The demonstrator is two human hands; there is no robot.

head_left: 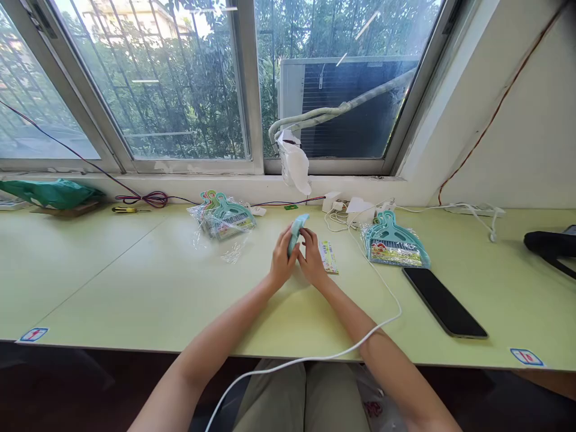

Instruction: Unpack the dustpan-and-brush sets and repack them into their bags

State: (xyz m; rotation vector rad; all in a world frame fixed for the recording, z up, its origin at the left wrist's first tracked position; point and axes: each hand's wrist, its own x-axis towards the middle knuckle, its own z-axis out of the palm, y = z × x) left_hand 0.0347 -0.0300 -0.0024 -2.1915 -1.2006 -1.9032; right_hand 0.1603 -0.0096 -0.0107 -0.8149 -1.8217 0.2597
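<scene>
Near the middle of the table, my left hand [283, 257] and my right hand [311, 257] are both closed around a light-blue plastic piece [296, 228]. It stands up on edge between my fingers, and they cover much of it, so I cannot make out its exact kind. Its colour matches the small dustpans nearby. Just beside my right hand lies a printed card [329, 258], partly behind the wrist. To the right sits a wrapped light-blue dustpan set [396, 243] with a printed label. On the left is a pile of similar wrapped dustpans [225, 217] in clear plastic.
A black phone [444, 302] lies right of my forearm. A white cable [382, 324] crosses over that forearm from white adapters [357, 210]. At the back left are a screwdriver [129, 210], coiled wire [155, 199] and a green bag [54, 192]. A black object [551, 247] stands far right.
</scene>
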